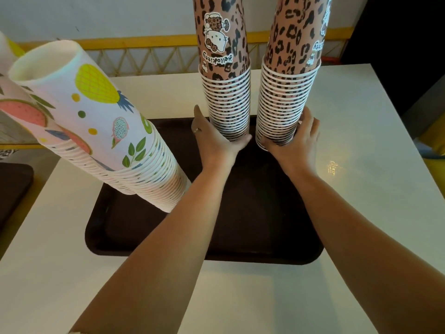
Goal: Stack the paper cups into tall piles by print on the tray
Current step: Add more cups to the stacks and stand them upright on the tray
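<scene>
Brown plastic tray [252, 227] lies near me on the white tabletop [361, 189]. My left hand [216, 138] cups the base of one leopard-print cup pile [226, 92], my right hand [296, 138] the other pile [286, 97], at the tray's far edge. Next, I judge, merge them steadily. Fruit-print pile [108, 141] leans left; yellow lattice [149, 59] beyond.

wall [120, 15]: pale, plain | table [361, 165]: white, glossy | rail [144, 42]: yellow, bamboo lattice below
</scene>
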Action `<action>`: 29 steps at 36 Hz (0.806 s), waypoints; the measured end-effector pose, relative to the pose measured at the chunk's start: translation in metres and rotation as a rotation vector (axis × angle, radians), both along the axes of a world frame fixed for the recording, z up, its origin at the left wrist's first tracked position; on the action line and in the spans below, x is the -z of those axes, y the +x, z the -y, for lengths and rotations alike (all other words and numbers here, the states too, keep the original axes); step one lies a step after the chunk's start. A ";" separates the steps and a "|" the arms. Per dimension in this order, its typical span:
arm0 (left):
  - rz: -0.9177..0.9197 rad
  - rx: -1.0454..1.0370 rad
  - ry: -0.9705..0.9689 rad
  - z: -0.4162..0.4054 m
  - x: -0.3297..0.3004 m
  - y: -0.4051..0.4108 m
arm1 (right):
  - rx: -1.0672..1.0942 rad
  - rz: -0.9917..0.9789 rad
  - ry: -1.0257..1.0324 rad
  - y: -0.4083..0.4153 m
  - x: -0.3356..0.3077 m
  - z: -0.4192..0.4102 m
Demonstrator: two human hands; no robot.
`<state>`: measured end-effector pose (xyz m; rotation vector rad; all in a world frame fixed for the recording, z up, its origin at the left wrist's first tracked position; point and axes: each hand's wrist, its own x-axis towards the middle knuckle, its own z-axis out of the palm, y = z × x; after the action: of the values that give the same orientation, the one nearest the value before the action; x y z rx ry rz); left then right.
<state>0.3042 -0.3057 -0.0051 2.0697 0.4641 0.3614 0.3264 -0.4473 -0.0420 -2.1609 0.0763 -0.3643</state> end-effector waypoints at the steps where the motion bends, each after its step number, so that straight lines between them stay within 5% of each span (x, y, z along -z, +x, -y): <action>1: -0.014 -0.009 0.002 0.004 -0.001 -0.008 | 0.024 -0.002 0.001 -0.004 -0.001 -0.002; 7: 0.174 0.058 0.065 0.020 -0.002 -0.096 | 0.116 0.134 0.055 -0.055 -0.012 -0.018; 13: 0.290 0.104 0.099 -0.012 0.001 -0.180 | -0.018 0.083 0.080 -0.106 -0.022 -0.055; 21: 0.153 -0.362 0.032 -0.117 -0.001 -0.187 | -0.276 -0.150 0.059 -0.143 -0.027 -0.123; 29: 0.016 -0.199 -0.081 -0.177 -0.008 -0.150 | -0.152 -0.153 0.071 -0.160 -0.024 -0.185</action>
<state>0.1537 -0.1292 0.0032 1.9460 0.6667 0.4681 0.1660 -0.2618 -0.0181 -2.1058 0.0106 -0.1074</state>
